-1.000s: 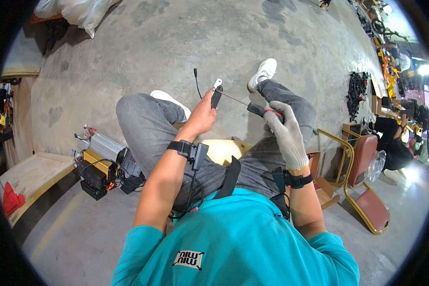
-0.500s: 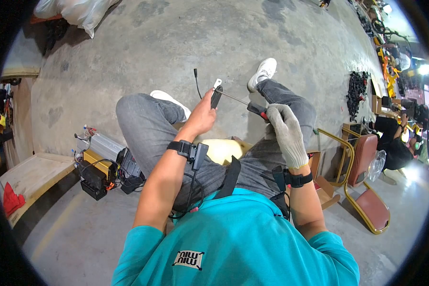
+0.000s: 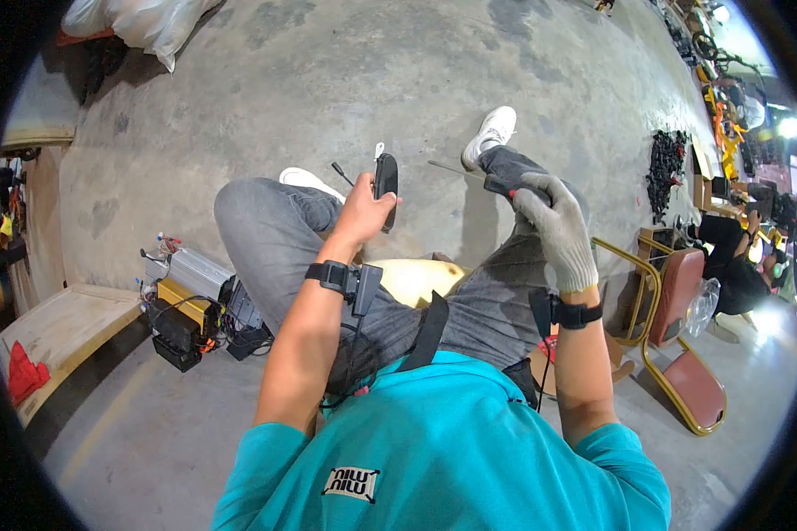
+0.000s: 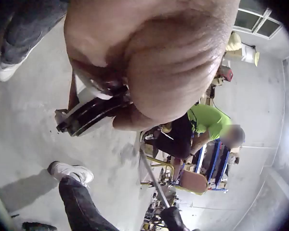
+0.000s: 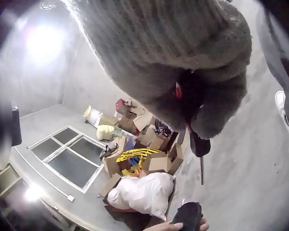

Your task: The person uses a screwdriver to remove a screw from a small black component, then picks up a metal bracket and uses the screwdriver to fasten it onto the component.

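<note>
My bare left hand [image 3: 361, 215] grips a long black part [image 3: 385, 188] whose exact kind does not show. A small white tab [image 3: 379, 150] sticks up at its far end, and a thin black cable with a plug [image 3: 338, 169] extends to the left of the hand. In my right hand [image 3: 554, 226], which wears a knitted glove, is a screwdriver [image 3: 498, 186] with a black and red handle. Its thin shaft points left toward the black part, with a gap between them. The right wrist view shows the screwdriver handle [image 5: 200, 146] below the gloved fingers.
Below my hands, a yellow surface [image 3: 416, 279] shows between my legs. Electrical units with wires [image 3: 199, 283] stand at the left beside a wooden bench [image 3: 80, 319]. A chair [image 3: 673, 301] lies tipped over at the right; a person [image 3: 735, 265] sits beyond it.
The screwdriver tip has come away from the black part's end and moved right with my gloved hand. My left hand has shifted left, turning the black part more broadside to the head view.
</note>
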The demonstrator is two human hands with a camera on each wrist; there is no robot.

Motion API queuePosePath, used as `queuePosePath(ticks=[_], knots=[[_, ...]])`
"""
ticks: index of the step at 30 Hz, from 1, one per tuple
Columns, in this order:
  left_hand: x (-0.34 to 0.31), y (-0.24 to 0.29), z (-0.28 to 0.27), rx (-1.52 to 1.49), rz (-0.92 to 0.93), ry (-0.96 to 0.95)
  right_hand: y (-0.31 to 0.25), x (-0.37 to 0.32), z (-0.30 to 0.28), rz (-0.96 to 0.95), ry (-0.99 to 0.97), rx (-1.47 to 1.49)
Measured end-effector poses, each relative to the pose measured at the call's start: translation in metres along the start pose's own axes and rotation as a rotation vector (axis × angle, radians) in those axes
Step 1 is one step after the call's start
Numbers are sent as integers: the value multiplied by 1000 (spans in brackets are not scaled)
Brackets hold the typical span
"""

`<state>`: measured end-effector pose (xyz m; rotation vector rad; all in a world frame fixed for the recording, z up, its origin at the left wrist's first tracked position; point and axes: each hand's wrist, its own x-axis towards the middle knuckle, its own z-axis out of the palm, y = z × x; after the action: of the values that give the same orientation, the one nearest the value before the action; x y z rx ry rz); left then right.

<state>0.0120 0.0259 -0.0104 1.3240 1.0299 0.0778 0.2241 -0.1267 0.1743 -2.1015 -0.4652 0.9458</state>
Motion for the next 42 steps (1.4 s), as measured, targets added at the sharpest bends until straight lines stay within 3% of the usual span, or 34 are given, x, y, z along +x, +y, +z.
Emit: queuePosePath(ticks=[4,7,15,18,21,24,29,35,42], knots=[[-11,17,-3,-296,-28,-44,15,51,-1,10,-2,-119],[-17,25,-4,-317,-42,-6,11,84,14,26,-14,-303],[-13,6,-3,-326,-120,-2,112,206,68,61,-161,-355],[-18,6,-6,-422,-29,52,157,236,91,107,-143,-344],[-19,7,-4,-428,-65,88,184,250,106,141,-137,-327],[-20,16,-9,-383,-125,62,193,254,117,-11,-44,-520],[-20,26,-11,-299,-126,24,220,264,130,80,-46,-444],[-20,22,-11,-452,-191,13,222,266,130,55,-19,-434],[-22,26,-12,-385,-161,9,206,263,126,56,2,-491]])
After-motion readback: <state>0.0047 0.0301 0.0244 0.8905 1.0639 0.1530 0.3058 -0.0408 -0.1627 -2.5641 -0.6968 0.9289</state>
